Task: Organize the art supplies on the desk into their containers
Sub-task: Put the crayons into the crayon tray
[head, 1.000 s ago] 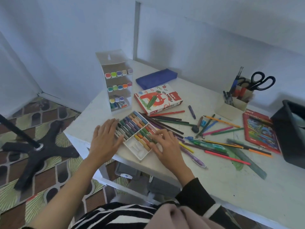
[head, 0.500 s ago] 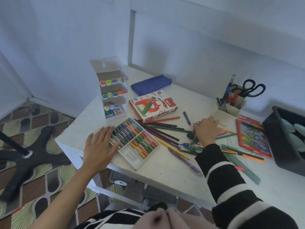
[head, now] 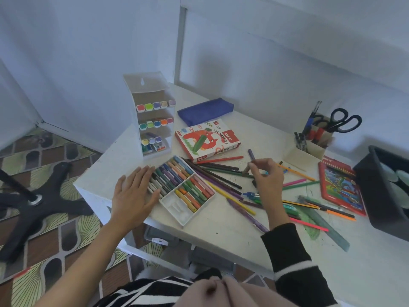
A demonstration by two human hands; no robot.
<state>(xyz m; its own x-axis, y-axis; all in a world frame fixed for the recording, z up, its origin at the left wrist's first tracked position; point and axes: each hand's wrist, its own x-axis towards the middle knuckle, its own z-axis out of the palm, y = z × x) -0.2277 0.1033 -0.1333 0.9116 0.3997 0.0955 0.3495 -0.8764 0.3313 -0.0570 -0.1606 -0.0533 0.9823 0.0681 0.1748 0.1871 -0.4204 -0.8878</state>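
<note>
1. At the near-left corner of the white bench [head: 221, 235], I see one white plastic tray [head: 187, 218] of oil pastels. It is split into three compartments: two packed with sticks, one nearly bare.
2. The left hand [head: 135, 196] lies flat, fingers straight and close together, resting on the tray's left row of sticks.
3. The right hand [head: 266, 178] is above the loose coloured pencils [head: 221, 159], thumb and fingertips pinching one purple pastel stick [head: 251, 155].
4. Behind the tray I count one red-and-white cardboard oil-pastel box [head: 207, 140], one blue fabric pouch [head: 205, 110] and one white marker rack [head: 145, 84] with three shelves. The top two shelves show five caps each.
5. Further right stand one beige pen holder [head: 303, 155] and one pair of black scissors [head: 344, 120], and one red pencil box [head: 340, 182] lies flat.
</note>
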